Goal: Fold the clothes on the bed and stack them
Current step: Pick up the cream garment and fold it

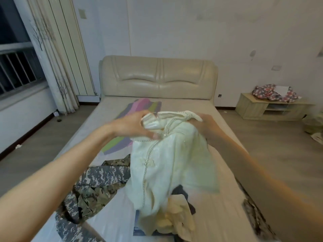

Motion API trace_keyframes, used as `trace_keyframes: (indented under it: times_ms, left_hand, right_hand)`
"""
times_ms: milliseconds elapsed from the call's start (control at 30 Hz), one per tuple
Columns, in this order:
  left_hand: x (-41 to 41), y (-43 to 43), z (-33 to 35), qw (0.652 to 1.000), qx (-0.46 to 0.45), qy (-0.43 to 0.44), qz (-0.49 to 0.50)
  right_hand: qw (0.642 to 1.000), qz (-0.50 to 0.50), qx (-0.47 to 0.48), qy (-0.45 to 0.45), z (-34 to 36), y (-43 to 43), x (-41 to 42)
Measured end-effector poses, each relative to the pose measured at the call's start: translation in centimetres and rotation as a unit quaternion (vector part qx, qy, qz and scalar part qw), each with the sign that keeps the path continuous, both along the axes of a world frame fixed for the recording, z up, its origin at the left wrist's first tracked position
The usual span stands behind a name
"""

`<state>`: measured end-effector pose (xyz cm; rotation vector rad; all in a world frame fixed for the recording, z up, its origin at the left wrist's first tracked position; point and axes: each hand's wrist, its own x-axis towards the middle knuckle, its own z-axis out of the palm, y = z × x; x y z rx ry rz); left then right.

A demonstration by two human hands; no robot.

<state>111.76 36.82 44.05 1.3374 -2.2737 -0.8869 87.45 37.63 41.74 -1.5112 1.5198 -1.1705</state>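
Note:
A cream dress with beaded trim [174, 158] hangs over the bed [216, 212], lifted by its top. My left hand [130, 125] grips the collar and left shoulder of the dress. My right hand [208, 127] holds the right shoulder. Below the dress lie a pale yellow garment [176, 219] and a dark one [181, 191]. Camouflage clothes [97, 186] are spread at the near left. A folded striped multicolour cloth [139, 107] lies flat towards the headboard.
The padded beige headboard [159, 77] stands against the far wall. A low wooden cabinet [262, 107] at the right carries a floral cloth [274, 93]. Curtains [57, 55] and a window are at the left. Wooden floor runs along both sides of the bed.

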Motion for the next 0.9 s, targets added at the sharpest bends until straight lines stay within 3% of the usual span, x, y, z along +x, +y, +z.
trace_keyframes:
  times_ms: [67,133,200,267,300,400,500,600,633,700,767,800,900]
  left_hand:
    - [0.3,-0.2,-1.6,0.994,-0.019,-0.108,-0.02]
    - [0.5,-0.7,-2.7,0.991,-0.047,-0.12,0.03]
    - [1.6,-1.2,-3.8,0.997,0.012,0.01,0.076]
    - [2.3,-0.9,-5.2,0.974,0.133,0.182,0.037]
    - [2.0,-0.4,-6.4,0.967,0.152,0.202,0.008]
    - [-0.3,0.8,-10.8,0.976,0.157,0.151,-0.016]
    - [0.2,-0.3,-11.2,0.959,0.082,0.241,0.126]
    - [2.7,-2.3,-7.0,0.943,-0.016,0.262,0.207]
    - [3.0,-2.6,-5.3,0.941,-0.031,0.268,0.202]
    - [3.1,-2.6,-2.1,0.951,-0.048,0.257,0.166]
    - [3.2,-2.2,0.4,0.974,-0.054,0.185,0.118]
    - [3.4,-1.8,1.4,0.983,-0.05,0.145,0.097]
    - [5.2,-0.3,2.7,0.997,-0.003,0.074,0.028]
  right_hand:
    - [1.0,0.022,0.012,0.002,1.1,-0.6,-0.1]
    - [0.999,0.041,0.016,-0.001,2.5,-0.7,0.2]
    - [0.998,0.062,0.011,0.007,3.8,-0.8,-0.2]
    - [0.996,0.092,-0.003,-0.007,5.1,-0.9,-1.0]
    - [0.995,0.097,-0.003,-0.024,5.8,-0.9,-1.4]
    - [0.992,0.123,-0.003,-0.04,7.4,-1.1,-2.6]
    - [0.988,0.143,-0.015,0.05,8.6,-0.8,-5.1]
    - [0.971,0.147,0.015,0.19,8.6,0.1,-8.2]
    - [0.951,0.151,0.04,0.267,8.4,0.3,-8.8]
    - [0.877,0.151,0.1,0.445,7.7,0.4,-9.3]
    - [0.81,0.152,0.133,0.551,7.1,0.8,-9.6]
    - [0.803,0.155,0.141,0.557,7.0,0.9,-10.1]
    - [0.852,0.196,0.222,0.431,7.0,2.6,-12.0]
